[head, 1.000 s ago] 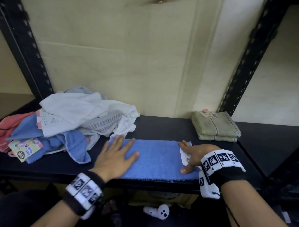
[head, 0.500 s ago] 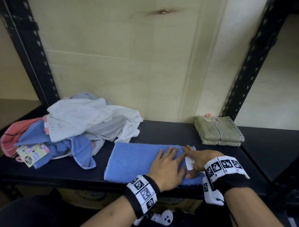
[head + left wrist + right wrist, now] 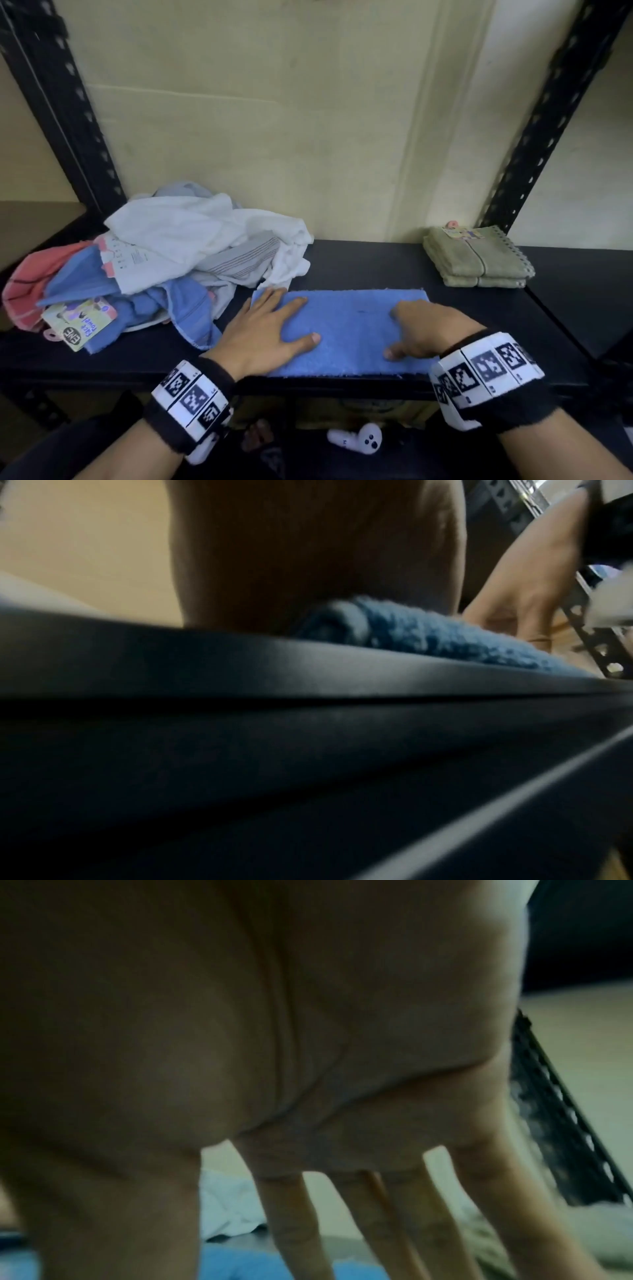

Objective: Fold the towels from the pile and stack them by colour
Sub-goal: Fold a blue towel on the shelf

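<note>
Head view shows a black metal shelf (image 3: pixel 376 263) with towels on it. Both hands lie on a soft blue folded towel (image 3: pixel 349 329) at the front edge of the shelf, in the middle.

Left hand (image 3: pixel 263 332) lies flat on the left end of the towel, with its fingers straight and spread. It presses down and grips nothing. Right hand (image 3: pixel 428 334) rests on the right end of the towel. The right wrist view shows its fingers (image 3: pixel 404 1218) long and straight, pointing down at the blue cloth, so it holds nothing too. The left wrist view is low and blurry, but it shows the thick folded edge of the blue towel (image 3: pixel 411 634) on the shelf lip.

How far along is the job? I think it is only just begun. A neat stack of folded green towels (image 3: pixel 478 260) sits at the back right, well apart from the blue one. So green looks done for now. The blue towel is a long strip and likely needs one more fold.

A messy pile of white, blue, grey and pink towels (image 3: pixel 164 260) waits on the left, just beside the left hand. All of those still need folding and sorting.
</note>
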